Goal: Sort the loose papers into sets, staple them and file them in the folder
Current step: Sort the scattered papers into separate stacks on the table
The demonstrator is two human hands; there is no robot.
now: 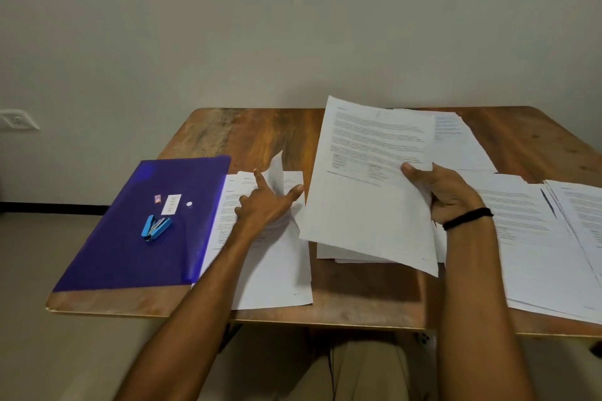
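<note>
Wood-grain table [254, 130], white printed paper in flat piles.
Right hand [449, 195] pinches a limp sheet [365, 179] (thumb on top), tilted above the middle pile [342, 255]. Left hand [267, 205] lies spread on the left pile [270, 270], gripping nothing, one corner curling up between forefinger and thumb. Glossy purple folder [130, 254] lies flat against that pile, a blue stapler [155, 227] on it.
</note>
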